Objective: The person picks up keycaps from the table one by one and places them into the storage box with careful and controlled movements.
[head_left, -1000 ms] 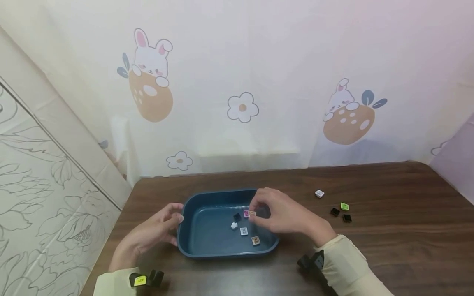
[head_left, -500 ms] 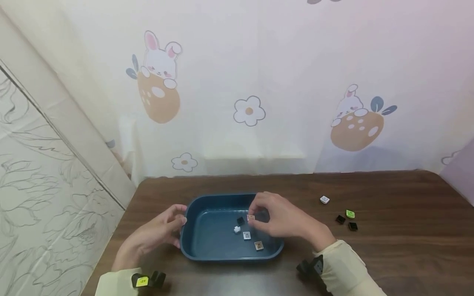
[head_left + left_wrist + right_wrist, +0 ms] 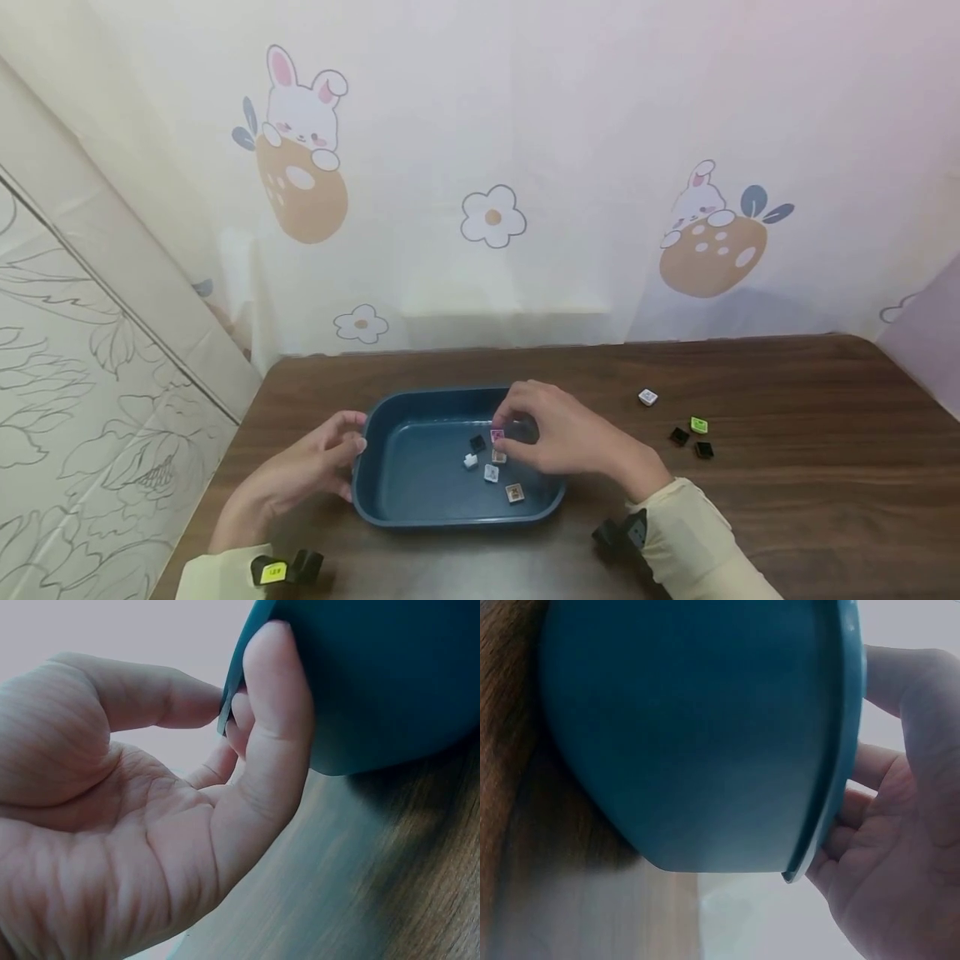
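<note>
Pink square tile (image 3: 497, 434), pinched in right hand (image 3: 558, 429), seemed mid-placement, needing gentle release; left hand (image 3: 315, 462) gripped blue oblong plastic tray (image 3: 420, 479), left edge.

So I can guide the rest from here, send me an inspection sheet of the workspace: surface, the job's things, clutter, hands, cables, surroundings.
Surface: brown wood-grain table.
Job's things: blue tray holding a black piece, a small white piece, a white tile and a tan tile.
Clutter: loose right of the tray, a white square, a green square and two black squares.
Hands: left hand holds the tray's left rim; right hand appears to pinch a pink tile over the tray; second tan tile by its thumb, held or not unclear.
Cables: nothing seen.
Surroundings: rabbit-print backdrop behind, floral panel at left.
</note>
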The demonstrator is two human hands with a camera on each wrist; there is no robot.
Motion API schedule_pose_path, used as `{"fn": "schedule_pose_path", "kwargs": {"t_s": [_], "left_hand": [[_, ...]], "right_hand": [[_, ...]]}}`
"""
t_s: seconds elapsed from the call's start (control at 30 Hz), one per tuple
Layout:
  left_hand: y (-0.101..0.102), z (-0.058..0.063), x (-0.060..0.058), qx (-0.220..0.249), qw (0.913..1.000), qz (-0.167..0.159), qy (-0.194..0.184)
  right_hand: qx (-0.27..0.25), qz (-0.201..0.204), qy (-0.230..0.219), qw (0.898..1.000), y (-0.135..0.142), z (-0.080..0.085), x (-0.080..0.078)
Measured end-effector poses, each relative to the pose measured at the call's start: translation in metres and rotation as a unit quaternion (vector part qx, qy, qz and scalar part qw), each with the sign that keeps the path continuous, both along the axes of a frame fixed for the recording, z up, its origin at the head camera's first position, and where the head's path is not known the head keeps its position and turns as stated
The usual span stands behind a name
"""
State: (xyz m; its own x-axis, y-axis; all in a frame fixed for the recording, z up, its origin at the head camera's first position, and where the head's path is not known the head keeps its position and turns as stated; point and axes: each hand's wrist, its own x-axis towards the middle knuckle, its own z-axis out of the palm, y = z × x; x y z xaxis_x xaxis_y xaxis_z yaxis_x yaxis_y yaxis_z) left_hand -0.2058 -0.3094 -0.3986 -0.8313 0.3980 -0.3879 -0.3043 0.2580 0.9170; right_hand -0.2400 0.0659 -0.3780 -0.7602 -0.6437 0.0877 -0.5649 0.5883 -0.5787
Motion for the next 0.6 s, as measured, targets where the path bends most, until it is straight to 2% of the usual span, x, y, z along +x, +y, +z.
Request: {"fn": "schedule_pose_path", "kwargs": {"t_s": [0.6], "left_hand": [[0.0001,-0.0007,0.0016,0.003,0.9999,-0.004,0.009]], "right_hand": [[0.008,-0.011,0.012,1.000,0.0082,0.0023,0.0020]]}}
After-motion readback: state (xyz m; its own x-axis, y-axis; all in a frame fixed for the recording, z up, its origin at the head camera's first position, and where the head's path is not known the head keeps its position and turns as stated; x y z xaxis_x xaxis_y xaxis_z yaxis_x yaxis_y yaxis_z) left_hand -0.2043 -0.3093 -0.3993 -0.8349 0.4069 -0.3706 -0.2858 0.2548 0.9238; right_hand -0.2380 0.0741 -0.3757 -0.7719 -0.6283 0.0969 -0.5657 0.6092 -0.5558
